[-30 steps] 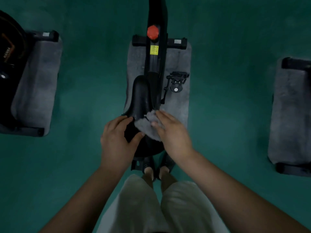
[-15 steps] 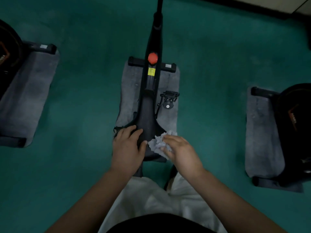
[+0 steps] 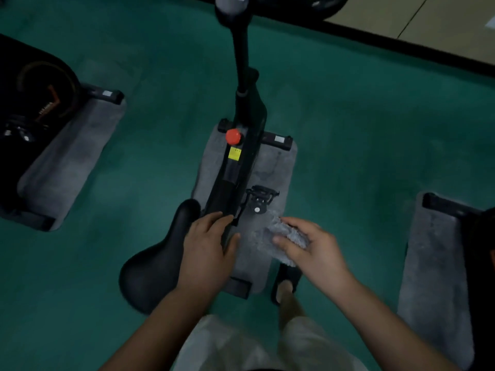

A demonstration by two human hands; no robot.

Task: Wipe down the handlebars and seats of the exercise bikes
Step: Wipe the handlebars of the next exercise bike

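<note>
A black exercise bike stands on a grey mat in the middle of the view. Its black seat is at lower left of centre. My left hand rests flat on the seat's right side, fingers spread. To the right of the seat and clear of it, my right hand holds a crumpled grey cloth. The handlebar post runs off the top edge, so the handlebars are mostly out of view.
A red knob and a pedal sit on the frame ahead of my hands. Another bike on a mat stands at left, and a third mat at right. Green floor surrounds them; my foot is beside the mat.
My right hand has lifted the cloth off the seat and moved right. The view has tilted up and shifted, so the seat now lies left of my hands.
</note>
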